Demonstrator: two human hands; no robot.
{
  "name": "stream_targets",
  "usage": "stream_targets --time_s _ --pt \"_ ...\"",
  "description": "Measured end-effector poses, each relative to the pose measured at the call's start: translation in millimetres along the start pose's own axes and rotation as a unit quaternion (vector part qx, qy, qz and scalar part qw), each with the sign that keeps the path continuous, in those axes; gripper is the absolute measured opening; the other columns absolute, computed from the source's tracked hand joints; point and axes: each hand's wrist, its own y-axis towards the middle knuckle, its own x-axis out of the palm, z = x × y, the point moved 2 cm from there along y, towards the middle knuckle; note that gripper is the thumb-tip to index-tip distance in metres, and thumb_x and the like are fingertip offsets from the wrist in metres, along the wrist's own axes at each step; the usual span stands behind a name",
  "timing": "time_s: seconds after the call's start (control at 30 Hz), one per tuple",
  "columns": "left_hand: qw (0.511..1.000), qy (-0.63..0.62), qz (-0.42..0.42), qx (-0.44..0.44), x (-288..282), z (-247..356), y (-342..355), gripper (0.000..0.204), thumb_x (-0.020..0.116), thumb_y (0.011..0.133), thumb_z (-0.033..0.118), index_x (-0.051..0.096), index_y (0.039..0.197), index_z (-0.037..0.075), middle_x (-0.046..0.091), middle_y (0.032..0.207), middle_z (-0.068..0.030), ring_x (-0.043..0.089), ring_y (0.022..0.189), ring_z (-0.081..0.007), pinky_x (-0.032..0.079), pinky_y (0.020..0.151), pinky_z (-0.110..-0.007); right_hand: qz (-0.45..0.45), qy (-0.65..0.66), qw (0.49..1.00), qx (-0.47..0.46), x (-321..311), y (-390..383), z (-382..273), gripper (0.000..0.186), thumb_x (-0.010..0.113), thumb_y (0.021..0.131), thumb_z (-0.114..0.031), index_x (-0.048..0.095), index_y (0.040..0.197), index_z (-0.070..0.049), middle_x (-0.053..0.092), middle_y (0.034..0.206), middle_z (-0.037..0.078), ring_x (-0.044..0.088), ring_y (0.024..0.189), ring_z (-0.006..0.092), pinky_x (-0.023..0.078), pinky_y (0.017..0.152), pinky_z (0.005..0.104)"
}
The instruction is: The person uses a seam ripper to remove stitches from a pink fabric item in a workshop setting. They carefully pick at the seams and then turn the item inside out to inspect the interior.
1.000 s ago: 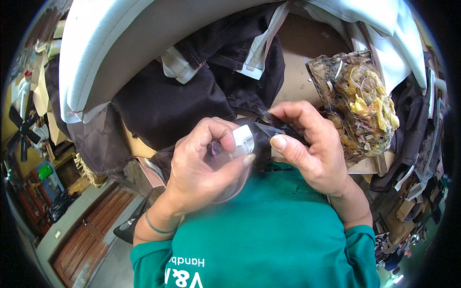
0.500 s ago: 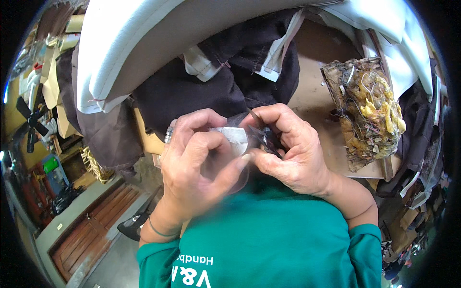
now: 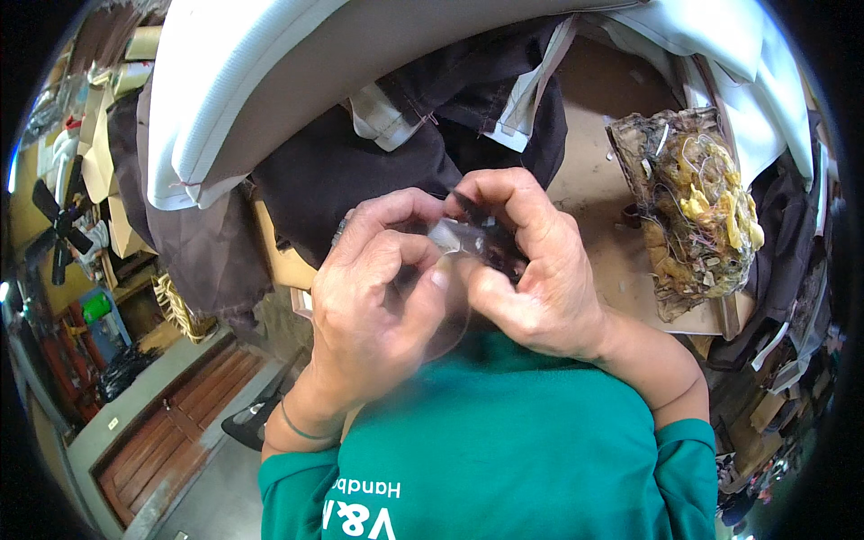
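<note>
Close together in front of my green shirt, both hands are at work on a small white piece [image 3: 444,236]. My left hand [image 3: 364,292] pinches that piece between thumb and fingers; its exact kind is unclear. My right hand [image 3: 553,279] is closed round small black thread snips [image 3: 506,252], smeared by motion, with their tips by the white piece. Just beyond the hands lies dark brown lining fabric [image 3: 360,175] with white-edged flaps. Above it curves a large white leather-like panel [image 3: 243,72] with a stitched edge.
At the right, a crusted, glue-covered board [image 3: 706,211] with thread scraps lies on the brown work table [image 3: 594,184]. Dark cloth [image 3: 778,261] hangs past the table's right edge. A black fan [image 3: 61,225] stands at the far left, above a wooden door [image 3: 180,432].
My right hand has shifted slightly up and left with the snips, toward my left hand. The white piece has turned and is more covered by fingers.
</note>
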Motion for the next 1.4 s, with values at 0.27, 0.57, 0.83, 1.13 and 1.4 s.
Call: stream_targets --time_s 0.27,0.57,0.83,1.13,1.4 --pt "0.999 -0.037 0.003 0.011 5.8 -2.1 2.6 0.011 0.059 0.066 -0.003 0.054 0.076 -0.003 0.055 0.101 -0.0194 0.056 0.083 -0.0295 0.045 0.073 -0.035 0.115 -0.136 0.960 -0.217 4.7 4.3 6.8 0.050 0.063 0.060 -0.001 0.047 0.107 -0.004 0.058 0.080 0.011 0.058 0.058 0.0263 0.047 0.052 0.0319" --pt "0.998 -0.054 -0.010 -0.024 7.6 -3.6 4.0 0.011 0.057 0.068 -0.006 0.053 0.078 -0.004 0.052 0.105 -0.0198 0.058 0.083 -0.0296 0.047 0.069 -0.033 0.130 -0.214 0.941 -0.229 4.0 5.2 12.3 0.053 0.062 0.057 0.001 0.048 0.107 -0.003 0.058 0.082 0.009 0.061 0.065 0.0244 0.048 0.055 0.0317" --pt "0.997 0.053 -0.041 -0.045 8.9 4.0 -4.5 0.024 0.065 0.062 0.000 0.051 0.082 -0.002 0.049 0.107 -0.0200 0.055 0.089 -0.0349 0.047 0.072 -0.039 0.074 0.015 0.993 -0.088 6.5 3.1 19.5 0.056 0.058 0.064 0.008 0.041 0.116 -0.003 0.055 0.105 0.014 0.061 0.090 0.0260 0.050 0.067 0.0289" --pt "0.975 0.212 -0.066 -0.030 0.0 4.9 -12.0 0.031 0.055 0.064 -0.004 0.050 0.094 -0.002 0.055 0.099 -0.0169 0.060 0.071 -0.0309 0.049 0.060 -0.036 0.056 -0.068 0.989 -0.117 12.8 2.8 12.3 0.061 0.057 0.064 0.010 0.037 0.120 -0.001 0.051 0.112 0.012 0.059 0.093 0.0195 0.049 0.076 0.0264" --pt "0.976 0.211 -0.055 0.016 -1.7 6.2 -2.5 0.023 0.057 0.066 -0.006 0.053 0.088 -0.001 0.057 0.085 -0.0129 0.057 0.062 -0.0262 0.044 0.056 -0.033 0.118 -0.072 0.970 -0.198 14.0 4.2 13.6 0.061 0.061 0.056 0.006 0.043 0.114 -0.002 0.058 0.089 0.013 0.061 0.066 0.0270 0.049 0.058 0.0352"
